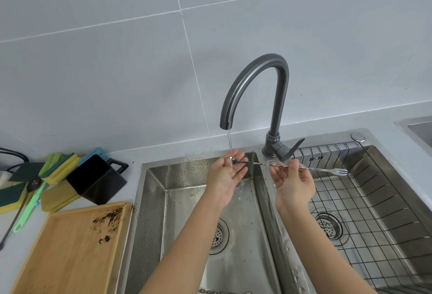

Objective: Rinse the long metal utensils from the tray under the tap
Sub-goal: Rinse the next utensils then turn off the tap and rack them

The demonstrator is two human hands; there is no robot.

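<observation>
A long twisted metal utensil (325, 169), spoon at one end and small fork at the other, lies level over the double sink. My right hand (293, 182) pinches its shaft near the middle. My left hand (228, 173) is cupped around the spoon end, fingers touching it, right under a thin stream of water from the dark curved tap (257, 88). The fork end sticks out to the right over the right basin. The wooden tray (70, 254) on the counter at lower left carries only dark crumbs.
The left sink basin (187, 212) is wet with specks. The right basin holds a wire rack (374, 212). On the left counter stand a black container (95, 179), several green-yellow sponges (58, 165) and a green-handled brush (30, 209). The tap lever (294, 148) points right.
</observation>
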